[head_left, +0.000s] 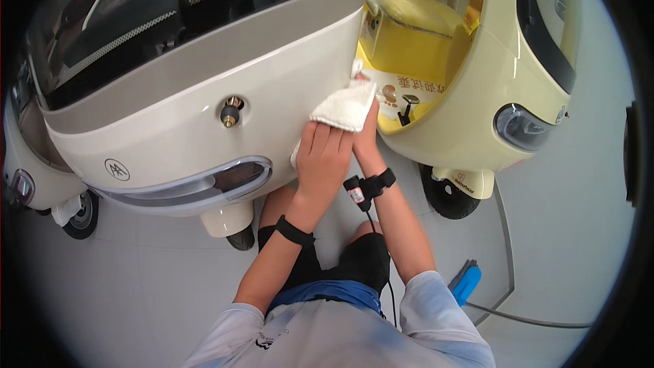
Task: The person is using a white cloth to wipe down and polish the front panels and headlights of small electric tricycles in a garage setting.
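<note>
A white cloth (345, 106) is bunched against the right-hand corner of a cream-coloured small vehicle (170, 143). My left hand (324, 157) has its fingers pressed together on the cloth's lower edge; a bit of white also shows beside its wrist side. My right hand (366, 135) grips the cloth from the right, its fingers mostly hidden under the fabric. Left of the hands, the body panel carries a round recess with a brass-tipped fitting (231, 116). Below it runs a long lamp (235, 178), closest to my left hand.
A pale yellow small vehicle (470, 136) stands close on the right, its doorway open onto a plastic-covered seat (415, 13). Another vehicle (41, 184) is at the far left. A blue-handled brush (467, 285) lies on the floor near the wall. A cable (392, 300) hangs along my right side.
</note>
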The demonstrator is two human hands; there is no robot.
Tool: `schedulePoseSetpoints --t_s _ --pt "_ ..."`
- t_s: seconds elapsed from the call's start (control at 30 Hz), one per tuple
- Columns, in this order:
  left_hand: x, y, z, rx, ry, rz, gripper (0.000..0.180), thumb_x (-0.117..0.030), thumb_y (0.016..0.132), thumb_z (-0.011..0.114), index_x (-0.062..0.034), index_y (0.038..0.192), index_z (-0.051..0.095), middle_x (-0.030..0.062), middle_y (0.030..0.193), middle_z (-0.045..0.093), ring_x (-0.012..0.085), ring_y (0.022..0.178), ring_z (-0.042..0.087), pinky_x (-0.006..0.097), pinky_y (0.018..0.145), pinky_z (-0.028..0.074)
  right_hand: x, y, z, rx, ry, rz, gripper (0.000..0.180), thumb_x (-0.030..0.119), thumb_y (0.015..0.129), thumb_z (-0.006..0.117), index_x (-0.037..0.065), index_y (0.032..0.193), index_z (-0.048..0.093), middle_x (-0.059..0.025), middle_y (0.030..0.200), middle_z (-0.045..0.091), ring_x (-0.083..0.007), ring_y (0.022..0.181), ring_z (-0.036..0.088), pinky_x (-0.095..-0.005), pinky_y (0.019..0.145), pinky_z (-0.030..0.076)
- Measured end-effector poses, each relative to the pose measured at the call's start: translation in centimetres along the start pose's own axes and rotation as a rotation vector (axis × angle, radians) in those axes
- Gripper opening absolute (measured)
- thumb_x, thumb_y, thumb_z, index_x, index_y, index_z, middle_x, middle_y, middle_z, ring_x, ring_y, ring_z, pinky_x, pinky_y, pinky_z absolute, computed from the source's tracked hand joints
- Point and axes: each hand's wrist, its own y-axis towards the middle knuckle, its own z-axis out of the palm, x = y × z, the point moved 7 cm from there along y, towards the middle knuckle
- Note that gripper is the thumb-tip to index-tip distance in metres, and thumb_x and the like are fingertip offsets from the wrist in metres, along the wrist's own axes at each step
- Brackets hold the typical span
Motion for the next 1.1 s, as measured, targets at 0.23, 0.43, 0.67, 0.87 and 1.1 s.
schedulePoseSetpoints --t_s 0.23,0.43,0.67,0.87,1.1 --pt "-0.4 -9.0 4.6 0.060 0.193 0.107 0.022 -0.021 0.088 0.064 -0.0144 0.106 0.074 -0.0015 0.107 0.071 0.0185 0.116 0.060 0.045 0.119 0.032 -10.7 -9.8 2.2 0.069 0.035 0.127 0.061 0.026 0.101 0.065 0.001 0.150 0.040 -0.0146 0.152 0.045 -0.0243 0.142 0.042 -0.0392 0.120 0.033" --pt "0.9 -3.9 -1.3 -0.093 0.052 -0.070 0.048 -0.008 0.084 0.061 -0.0095 0.132 0.068 0.0025 0.130 0.070 0.0236 0.120 0.061 0.050 0.121 0.025 0.8 -3.6 2.2 -0.007 0.026 -0.090 0.068 0.027 0.099 0.062 -0.002 0.154 0.036 -0.0195 0.146 0.043 -0.0352 0.137 0.042 -0.0415 0.116 0.033" --pt "3.3 3.3 -6.8 -0.259 -0.051 -0.190 0.068 0.001 0.081 0.050 0.0001 0.149 0.049 0.0152 0.152 0.053 0.0406 0.144 0.046 0.054 0.119 0.026 14.5 3.5 3.6 -0.092 -0.249 -0.557 0.064 0.022 0.091 0.068 -0.004 0.146 0.047 -0.0203 0.143 0.048 -0.0393 0.133 0.046 -0.0491 0.111 0.035" --pt "3.1 3.5 -5.0 -0.104 0.106 -0.136 0.063 -0.019 0.088 0.055 -0.0008 0.148 0.052 0.0150 0.149 0.056 0.0389 0.141 0.047 0.055 0.118 0.027 11.1 4.4 2.1 -0.253 -0.093 -0.484 0.041 0.011 0.096 0.064 -0.001 0.135 0.059 -0.0181 0.136 0.060 -0.0381 0.122 0.059 -0.0443 0.101 0.045" --pt "0.7 -5.3 2.9 0.124 0.222 0.074 0.051 -0.024 0.085 0.065 -0.0097 0.134 0.069 0.0105 0.130 0.068 0.0312 0.127 0.056 0.049 0.119 0.030 -9.1 -5.4 2.4 -0.099 0.217 0.347 0.038 0.027 0.110 0.044 -0.004 0.123 0.063 -0.0200 0.133 0.062 -0.0355 0.118 0.061 -0.0384 0.101 0.047"
